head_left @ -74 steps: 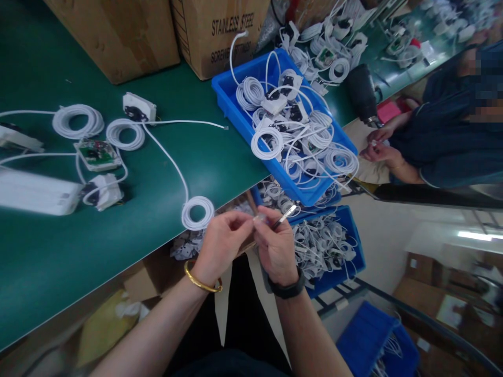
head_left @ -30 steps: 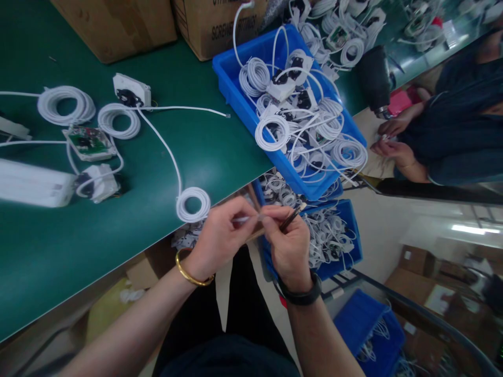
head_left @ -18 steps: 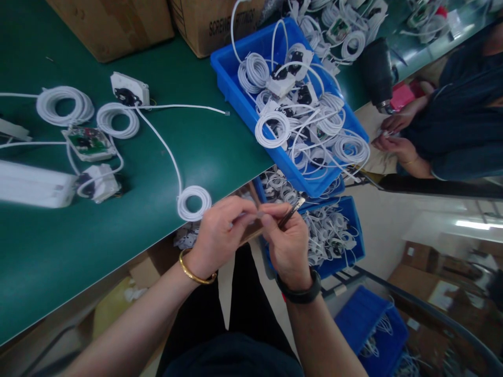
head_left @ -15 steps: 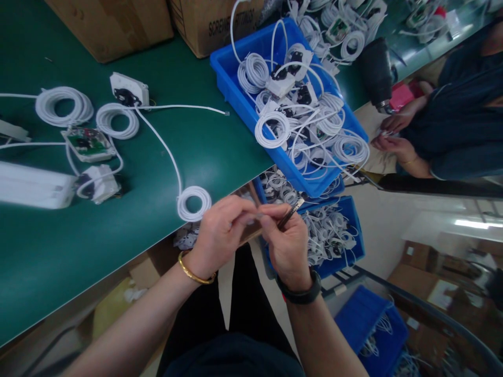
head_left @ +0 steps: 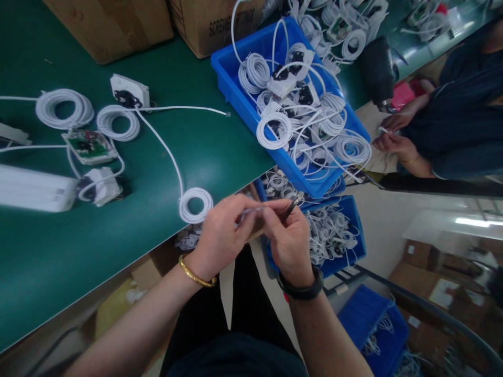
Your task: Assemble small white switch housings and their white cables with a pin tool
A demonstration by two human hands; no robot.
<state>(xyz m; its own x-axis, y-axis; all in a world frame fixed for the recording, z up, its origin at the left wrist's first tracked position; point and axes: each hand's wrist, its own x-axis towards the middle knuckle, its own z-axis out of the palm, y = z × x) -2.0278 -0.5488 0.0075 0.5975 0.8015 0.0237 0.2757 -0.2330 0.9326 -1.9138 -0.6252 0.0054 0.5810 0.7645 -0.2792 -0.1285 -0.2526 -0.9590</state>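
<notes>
My left hand (head_left: pixel 223 235), with a gold bangle at the wrist, is closed in a pinch on a thin, pale strip (head_left: pixel 254 210). My right hand (head_left: pixel 290 243), wearing a black wristband, meets the strip's other end with thumb and forefinger. A slim dark pen-like tool (head_left: pixel 290 210) is tucked in that same hand and points up to the right; its exact kind is unclear. Both hands are in front of the bench edge, above my lap. Nearest the left hand, a small coil of white cable (head_left: pixel 195 205) lies on the green bench (head_left: pixel 157 183).
A blue crate (head_left: pixel 236 89) of coiled white cables with white housings stands on the bench. Lower blue crates (head_left: pixel 356 251) hold more. Cardboard boxes (head_left: pixel 118 26) stand behind. On the left are cable coils (head_left: pixel 65 109) and a circuit board (head_left: pixel 89 144). A co-worker's hands (head_left: pixel 396 136) are at right.
My hands have shifted slightly, and more of the pale strip shows between them. The dark tool in my right hand has tilted a little. The co-worker's hands moved slightly.
</notes>
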